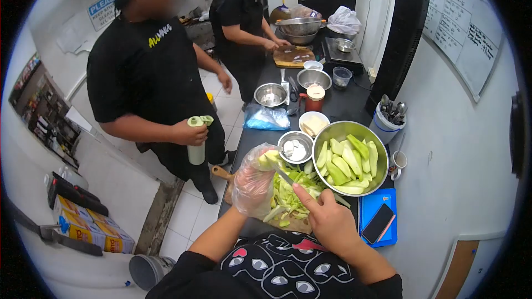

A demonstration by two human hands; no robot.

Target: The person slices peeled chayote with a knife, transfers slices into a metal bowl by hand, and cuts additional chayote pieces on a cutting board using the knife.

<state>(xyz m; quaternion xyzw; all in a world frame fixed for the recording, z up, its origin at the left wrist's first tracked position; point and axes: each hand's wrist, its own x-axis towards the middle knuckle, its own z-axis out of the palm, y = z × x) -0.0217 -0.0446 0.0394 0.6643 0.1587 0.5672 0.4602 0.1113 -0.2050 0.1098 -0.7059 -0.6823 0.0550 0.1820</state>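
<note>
My left hand (252, 188), in a clear plastic glove, grips a pale green vegetable piece (270, 158). My right hand (331, 218) is bare and wrapped round a knife (284, 175), its blade pointing toward the held piece. I cannot tell whether the blade touches it. Below both hands lies a heap of green strips and peelings (291, 192) on a wooden cutting board (220, 173). Just right of them, a large metal bowl (381, 181) holds several peeled green wedges (346, 158). A small metal bowl (295, 159) with white chunks stands beyond the board.
A phone (379, 222) lies on a blue case (367, 205) at right, near a white mug (398, 161) and a cutlery tub (383, 127). Farther back are a red-brown mug (315, 99) and metal bowls (270, 94). One co-worker (147, 72) holds a bottle (197, 144); another (238, 27) works behind.
</note>
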